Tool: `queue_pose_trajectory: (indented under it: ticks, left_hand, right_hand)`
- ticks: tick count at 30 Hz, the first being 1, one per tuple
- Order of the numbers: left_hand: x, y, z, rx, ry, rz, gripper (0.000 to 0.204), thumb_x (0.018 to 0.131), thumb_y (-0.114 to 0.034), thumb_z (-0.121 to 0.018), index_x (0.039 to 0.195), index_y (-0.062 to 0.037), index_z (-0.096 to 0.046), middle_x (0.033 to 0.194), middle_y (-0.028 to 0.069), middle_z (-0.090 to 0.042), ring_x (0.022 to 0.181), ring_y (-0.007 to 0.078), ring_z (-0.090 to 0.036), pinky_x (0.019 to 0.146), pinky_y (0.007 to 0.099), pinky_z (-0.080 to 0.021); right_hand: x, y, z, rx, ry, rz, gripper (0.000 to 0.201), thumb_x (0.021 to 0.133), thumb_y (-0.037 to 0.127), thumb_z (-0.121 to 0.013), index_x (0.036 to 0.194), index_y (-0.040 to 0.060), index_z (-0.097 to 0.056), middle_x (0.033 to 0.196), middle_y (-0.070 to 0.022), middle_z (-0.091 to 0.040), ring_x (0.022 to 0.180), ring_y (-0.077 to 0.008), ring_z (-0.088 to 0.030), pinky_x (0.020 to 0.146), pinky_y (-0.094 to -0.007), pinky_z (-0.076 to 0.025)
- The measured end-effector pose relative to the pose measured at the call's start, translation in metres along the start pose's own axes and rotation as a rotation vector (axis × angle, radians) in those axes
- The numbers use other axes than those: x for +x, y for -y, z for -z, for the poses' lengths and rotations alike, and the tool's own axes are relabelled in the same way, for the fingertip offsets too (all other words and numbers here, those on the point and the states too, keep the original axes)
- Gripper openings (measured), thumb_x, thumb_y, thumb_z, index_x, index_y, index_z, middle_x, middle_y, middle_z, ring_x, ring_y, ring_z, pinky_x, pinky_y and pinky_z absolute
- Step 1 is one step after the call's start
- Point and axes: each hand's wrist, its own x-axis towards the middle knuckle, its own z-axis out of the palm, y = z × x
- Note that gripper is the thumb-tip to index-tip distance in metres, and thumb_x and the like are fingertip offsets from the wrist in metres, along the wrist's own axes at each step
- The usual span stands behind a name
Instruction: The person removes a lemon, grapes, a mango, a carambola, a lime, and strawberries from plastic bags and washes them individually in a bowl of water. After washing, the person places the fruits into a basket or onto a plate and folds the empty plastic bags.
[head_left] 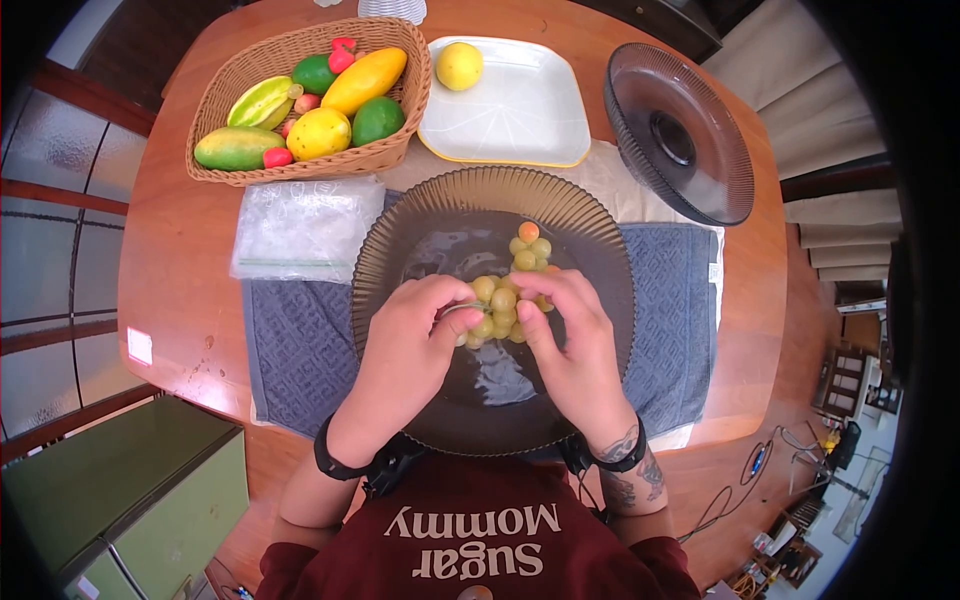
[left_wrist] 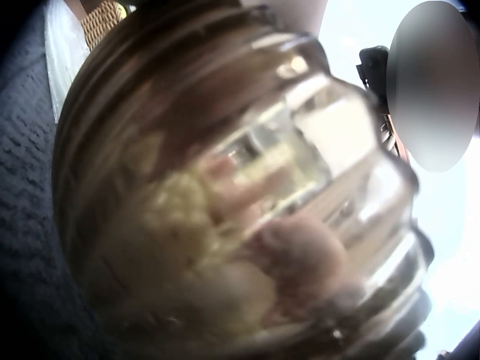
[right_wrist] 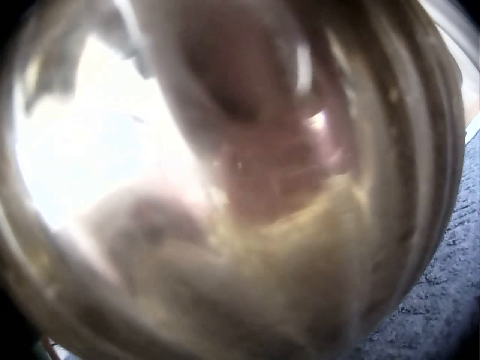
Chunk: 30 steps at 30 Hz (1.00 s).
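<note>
A bunch of green grapes, with a few orange-tinged ones, lies within a large ribbed brown glass bowl. My left hand pinches the thin stem of the bunch between thumb and fingers on its left side. From the other side, my right hand holds grapes of the bunch between thumb and curled fingers. In both wrist views the bowl's glass wall fills most of the picture, and hands and grapes show only blurred through it.
A wicker basket of mangoes and other fruit stands at the back left, beside a white tray bearing a yellow fruit. A second glass bowl is at back right. Under the big bowl lies a blue-grey towel, with a clear plastic bag nearby.
</note>
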Motion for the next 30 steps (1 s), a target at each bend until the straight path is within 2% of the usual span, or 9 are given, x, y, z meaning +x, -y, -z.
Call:
queue_pose_trajectory:
  ticks: [7,10,12,19,21,22,24,28,30]
  left_hand:
    - [0.003,0.001,-0.001,0.000,0.006,-0.041,0.016,0.091,-0.010,-0.067,0.101,0.0001,-0.062,0.093,0.0101,-0.063,0.080,0.0200,-0.061,0.076,0.0313,-0.049]
    - [0.004,0.002,-0.001,-0.049,0.067,0.079,0.022,0.090,-0.012,-0.069,0.107,-0.0007,-0.060,0.099,0.0112,-0.062,0.089,0.0217,-0.060,0.082,0.0327,-0.048]
    - [0.003,0.003,-0.002,0.089,0.013,-0.053,0.042,0.087,-0.014,-0.072,0.123,-0.0037,-0.053,0.118,0.0148,-0.057,0.109,0.0280,-0.055,0.093,0.0364,-0.046]
    - [-0.006,-0.004,-0.011,0.429,0.130,-0.260,0.084,0.076,-0.014,-0.080,0.146,-0.0093,-0.035,0.141,0.0193,-0.040,0.127,0.0405,-0.040,0.105,0.0454,-0.040]
    - [-0.007,-0.006,-0.007,0.384,0.257,-0.183,0.089,0.072,-0.012,-0.082,0.147,-0.0087,-0.035,0.142,0.0195,-0.040,0.127,0.0415,-0.042,0.103,0.0465,-0.042]
    - [-0.006,-0.006,-0.007,0.383,0.257,-0.183,0.089,0.072,-0.012,-0.082,0.147,-0.0087,-0.035,0.142,0.0195,-0.040,0.127,0.0415,-0.042,0.103,0.0465,-0.042]
    - [-0.004,-0.003,-0.008,0.467,0.248,-0.019,0.086,0.071,-0.015,-0.082,0.144,-0.0083,-0.037,0.135,0.0208,-0.048,0.121,0.0410,-0.051,0.096,0.0445,-0.047]
    - [-0.004,0.006,-0.010,0.481,0.160,-0.058,0.063,0.077,-0.029,-0.079,0.128,-0.0059,-0.050,0.109,0.0201,-0.065,0.097,0.0395,-0.064,0.081,0.0440,-0.052]
    - [-0.002,-0.005,-0.008,0.504,0.235,0.118,0.048,0.083,-0.043,-0.072,0.108,-0.0042,-0.059,0.081,0.0180,-0.068,0.075,0.0395,-0.066,0.069,0.0452,-0.053]
  right_hand:
    - [-0.005,-0.008,-0.005,-0.148,0.046,0.011,0.056,0.081,-0.008,-0.056,0.134,0.0076,-0.051,0.128,-0.0163,-0.052,0.118,-0.0377,-0.049,0.103,-0.0461,-0.040]
    - [-0.006,-0.001,-0.006,-0.415,0.066,0.061,0.068,0.077,-0.007,-0.057,0.141,0.0090,-0.044,0.141,-0.0143,-0.044,0.124,-0.0397,-0.044,0.108,-0.0482,-0.036]
    - [-0.007,-0.006,-0.008,-0.449,0.176,0.078,0.072,0.077,-0.003,-0.064,0.145,0.0095,-0.042,0.144,-0.0118,-0.042,0.122,-0.0384,-0.045,0.106,-0.0484,-0.040]
    - [-0.010,-0.005,-0.005,-0.562,0.375,-0.128,0.082,0.072,0.022,-0.080,0.145,0.0110,-0.043,0.138,-0.0115,-0.052,0.109,-0.0343,-0.054,0.093,-0.0419,-0.050]
    - [-0.011,-0.007,-0.006,-0.561,0.324,-0.073,0.078,0.077,0.034,-0.078,0.143,0.0075,-0.045,0.116,-0.0152,-0.066,0.094,-0.0348,-0.064,0.083,-0.0422,-0.054]
    - [-0.008,-0.002,-0.004,-0.562,0.324,-0.073,0.078,0.077,0.034,-0.078,0.143,0.0075,-0.045,0.116,-0.0152,-0.066,0.094,-0.0348,-0.064,0.083,-0.0422,-0.054]
    - [0.002,0.013,0.003,-0.430,0.467,-0.324,0.073,0.084,0.041,-0.073,0.141,0.0032,-0.046,0.094,-0.0183,-0.070,0.083,-0.0364,-0.068,0.075,-0.0459,-0.055]
    - [-0.007,-0.003,-0.001,-0.212,0.313,-0.256,0.066,0.091,0.037,-0.068,0.143,0.0055,-0.044,0.085,-0.0193,-0.070,0.072,-0.0363,-0.069,0.072,-0.0423,-0.056]
    - [-0.003,0.000,0.002,-0.024,0.187,-0.457,0.067,0.093,0.035,-0.064,0.145,0.0011,-0.038,0.103,-0.0220,-0.068,0.094,-0.0387,-0.067,0.082,-0.0464,-0.053]
